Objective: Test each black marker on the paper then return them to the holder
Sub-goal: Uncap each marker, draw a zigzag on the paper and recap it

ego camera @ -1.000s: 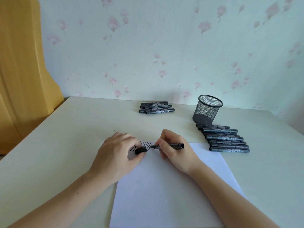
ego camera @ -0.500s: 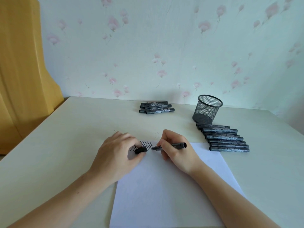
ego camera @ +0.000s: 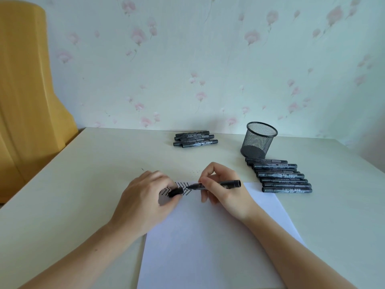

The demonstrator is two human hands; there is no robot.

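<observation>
An uncapped black marker [ego camera: 216, 185] is pinched in the grip of the right hand [ego camera: 225, 189], its tip laid on the top edge of the white paper [ego camera: 208, 236] beside a row of black chevron marks [ego camera: 185, 187]. Its cap [ego camera: 175, 192] is pinched by the left hand [ego camera: 145, 199]. The mesh holder [ego camera: 259, 139] stands upright near the table's [ego camera: 83, 174] far right edge, with a row of markers [ego camera: 281, 177] just in front of it. A smaller pile of markers [ego camera: 195, 139] lies at the far edge.

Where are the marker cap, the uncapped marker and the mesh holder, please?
marker cap [ego camera: 175, 192], head view, its side.
uncapped marker [ego camera: 231, 183], head view, rear barrel.
mesh holder [ego camera: 258, 142], head view, front wall.
</observation>
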